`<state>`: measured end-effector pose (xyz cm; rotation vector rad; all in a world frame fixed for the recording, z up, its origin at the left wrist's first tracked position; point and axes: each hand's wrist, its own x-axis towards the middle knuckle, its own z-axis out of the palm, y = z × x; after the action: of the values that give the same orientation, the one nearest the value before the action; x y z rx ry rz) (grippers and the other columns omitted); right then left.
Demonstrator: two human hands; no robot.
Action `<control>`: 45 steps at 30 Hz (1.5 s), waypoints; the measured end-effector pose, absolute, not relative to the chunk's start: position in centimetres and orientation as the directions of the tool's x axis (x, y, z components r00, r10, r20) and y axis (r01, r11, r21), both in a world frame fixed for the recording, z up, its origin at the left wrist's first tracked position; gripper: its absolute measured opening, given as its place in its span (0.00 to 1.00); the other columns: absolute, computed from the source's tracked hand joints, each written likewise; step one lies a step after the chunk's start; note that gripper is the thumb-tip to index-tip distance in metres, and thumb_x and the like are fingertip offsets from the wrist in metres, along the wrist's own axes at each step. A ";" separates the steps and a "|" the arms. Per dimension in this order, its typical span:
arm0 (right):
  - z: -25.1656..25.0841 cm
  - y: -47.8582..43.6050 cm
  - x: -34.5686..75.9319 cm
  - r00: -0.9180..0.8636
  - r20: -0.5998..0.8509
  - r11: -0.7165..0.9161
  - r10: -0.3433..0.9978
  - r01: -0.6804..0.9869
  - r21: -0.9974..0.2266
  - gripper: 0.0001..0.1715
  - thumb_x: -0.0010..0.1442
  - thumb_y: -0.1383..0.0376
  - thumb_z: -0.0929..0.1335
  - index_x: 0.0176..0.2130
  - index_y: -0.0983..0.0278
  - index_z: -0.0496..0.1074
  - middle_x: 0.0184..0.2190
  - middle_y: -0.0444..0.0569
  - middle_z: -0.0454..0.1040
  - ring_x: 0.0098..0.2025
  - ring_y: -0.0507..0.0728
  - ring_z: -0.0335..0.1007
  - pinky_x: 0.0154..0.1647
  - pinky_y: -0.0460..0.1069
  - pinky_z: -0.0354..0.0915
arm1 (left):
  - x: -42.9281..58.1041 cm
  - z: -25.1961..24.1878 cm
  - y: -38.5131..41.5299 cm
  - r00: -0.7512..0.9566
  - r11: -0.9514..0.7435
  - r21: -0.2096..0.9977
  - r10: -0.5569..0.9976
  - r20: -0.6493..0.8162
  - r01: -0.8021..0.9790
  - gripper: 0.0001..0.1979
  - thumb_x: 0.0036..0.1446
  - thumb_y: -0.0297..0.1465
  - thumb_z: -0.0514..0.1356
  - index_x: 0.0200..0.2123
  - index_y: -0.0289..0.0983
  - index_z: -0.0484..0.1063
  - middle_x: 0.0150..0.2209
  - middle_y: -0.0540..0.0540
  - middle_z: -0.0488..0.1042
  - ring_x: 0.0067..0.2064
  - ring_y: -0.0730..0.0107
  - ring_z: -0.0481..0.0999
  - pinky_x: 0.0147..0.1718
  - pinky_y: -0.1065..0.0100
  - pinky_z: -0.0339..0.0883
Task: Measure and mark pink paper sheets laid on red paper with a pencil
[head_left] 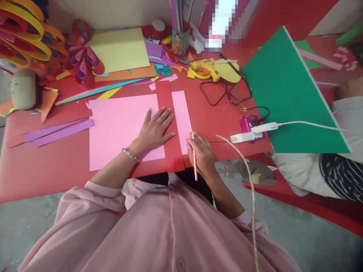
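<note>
A sheet of pink paper [119, 128] lies on the red table in front of me. Across it, near its right side, runs a red paper strip [173, 155], with a narrow part of the pink showing to its right. My left hand [156, 128] rests flat with spread fingers, partly on the pink sheet and partly on the red strip. Beside the sheet's right edge is my right hand [202, 153], its fingers closed around a pink pencil [194, 160]. The pencil's upper end rises between thumb and fingers; I cannot tell which end is the point.
Purple strips [64, 132] lie at the left. Behind are a yellow sheet [121, 51], paper scraps, a yellow glue gun [205, 68] and a pen cup [180, 41]. A power adapter [251, 126] with cords and a green board [295, 102] stand right, beside another person. A rope [252, 189] hangs close.
</note>
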<state>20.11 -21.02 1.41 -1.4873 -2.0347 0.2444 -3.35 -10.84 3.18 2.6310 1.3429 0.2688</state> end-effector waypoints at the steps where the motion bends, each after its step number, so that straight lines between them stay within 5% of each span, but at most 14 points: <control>1: 1.4 -21.0 20.1 -0.194 0.358 0.357 0.913 0.804 -0.475 0.15 0.74 0.68 0.64 0.55 0.61 0.77 0.62 0.57 0.78 0.67 0.63 0.73 0.67 0.62 0.69 | -3.3 3.2 -10.8 0.577 -0.577 0.240 0.813 0.080 0.780 0.37 0.73 0.54 0.49 0.77 0.43 0.53 0.78 0.39 0.53 0.79 0.47 0.50 0.76 0.38 0.30; 45: 0.9 -21.1 20.1 -0.199 0.428 0.395 0.881 0.808 -0.437 0.16 0.72 0.71 0.66 0.56 0.61 0.76 0.62 0.57 0.78 0.66 0.63 0.74 0.67 0.60 0.70 | -3.5 2.7 -10.8 0.585 -0.588 0.147 0.808 0.067 0.795 0.38 0.74 0.55 0.46 0.77 0.41 0.52 0.78 0.42 0.50 0.79 0.50 0.48 0.76 0.37 0.32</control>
<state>20.09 -21.12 0.87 -1.4391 -2.0312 0.1517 -3.51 -10.82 2.71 2.7063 1.3730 0.1929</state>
